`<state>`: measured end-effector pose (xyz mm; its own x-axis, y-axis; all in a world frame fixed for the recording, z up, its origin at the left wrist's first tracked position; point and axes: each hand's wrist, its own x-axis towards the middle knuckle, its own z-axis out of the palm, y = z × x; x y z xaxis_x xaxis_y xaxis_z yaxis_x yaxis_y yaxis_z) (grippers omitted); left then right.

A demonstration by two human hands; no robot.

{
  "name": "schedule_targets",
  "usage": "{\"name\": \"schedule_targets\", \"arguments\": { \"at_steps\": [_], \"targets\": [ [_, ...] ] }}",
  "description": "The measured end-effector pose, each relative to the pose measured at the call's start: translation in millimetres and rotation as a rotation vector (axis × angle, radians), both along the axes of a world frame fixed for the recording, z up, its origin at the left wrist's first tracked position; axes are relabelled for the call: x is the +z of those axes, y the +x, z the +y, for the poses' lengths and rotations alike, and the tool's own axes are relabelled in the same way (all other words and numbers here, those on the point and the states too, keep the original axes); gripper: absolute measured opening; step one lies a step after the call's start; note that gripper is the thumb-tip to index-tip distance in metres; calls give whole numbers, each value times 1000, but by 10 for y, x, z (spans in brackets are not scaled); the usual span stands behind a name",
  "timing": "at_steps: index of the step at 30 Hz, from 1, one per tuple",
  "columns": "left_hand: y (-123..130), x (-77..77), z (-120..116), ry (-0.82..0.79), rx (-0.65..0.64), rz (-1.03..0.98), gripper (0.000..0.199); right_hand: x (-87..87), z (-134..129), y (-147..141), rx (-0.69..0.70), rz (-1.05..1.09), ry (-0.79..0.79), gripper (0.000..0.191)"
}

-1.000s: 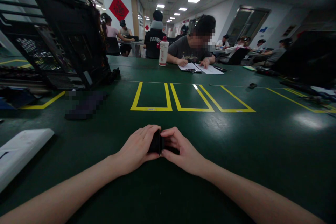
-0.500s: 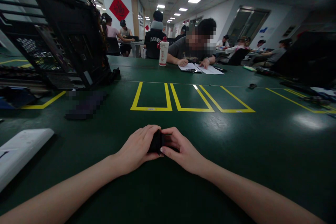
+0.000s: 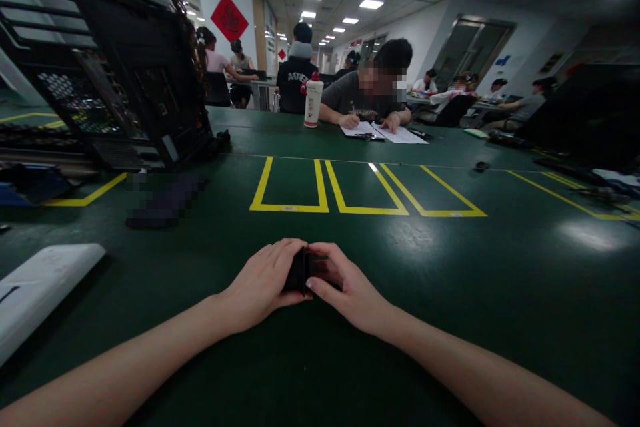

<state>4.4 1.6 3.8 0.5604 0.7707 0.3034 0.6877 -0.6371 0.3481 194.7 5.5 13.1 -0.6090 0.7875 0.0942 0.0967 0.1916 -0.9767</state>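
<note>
A small black object [image 3: 299, 272], dark and blocky with a thin upright edge on its right side, is held between my two hands just above or on the green table [image 3: 320, 373]. My left hand [image 3: 265, 280] wraps round it from the left, thumb below and fingers over the top. From the right, my right hand [image 3: 345, 283] grips its edge with thumb and fingertips, the fingers curved. Much of the object is hidden by my fingers, and its exact kind cannot be made out.
Yellow tape outlines [image 3: 289, 208] mark the table beyond my hands. At the left stand an open black computer case [image 3: 150, 93] and a white box [image 3: 45, 287]. A white bottle [image 3: 313, 103] stands further back, near a person [image 3: 370, 90] writing on papers [image 3: 405, 133].
Both hands keep the same hold on the black object. The view has shifted very slightly.
</note>
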Motion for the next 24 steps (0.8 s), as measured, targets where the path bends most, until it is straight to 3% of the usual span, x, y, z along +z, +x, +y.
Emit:
{"name": "schedule_targets", "arguments": {
  "at_steps": [8, 13, 19, 24],
  "targets": [
    [4, 48, -17, -8, 12, 46, 63, -10, 2, 22, 29, 32, 66, 34],
    [2, 31, -12, 8, 3, 11, 61, -16, 0, 6, 13, 45, 27, 21],
    [-1, -11, 5, 18, 9, 0, 63, -16, 16, 1, 0, 15, 3, 38],
    [-7, -22, 11, 11, 3, -11, 64, -11, 2, 21, 36, 28, 34, 35]
  ]
}}
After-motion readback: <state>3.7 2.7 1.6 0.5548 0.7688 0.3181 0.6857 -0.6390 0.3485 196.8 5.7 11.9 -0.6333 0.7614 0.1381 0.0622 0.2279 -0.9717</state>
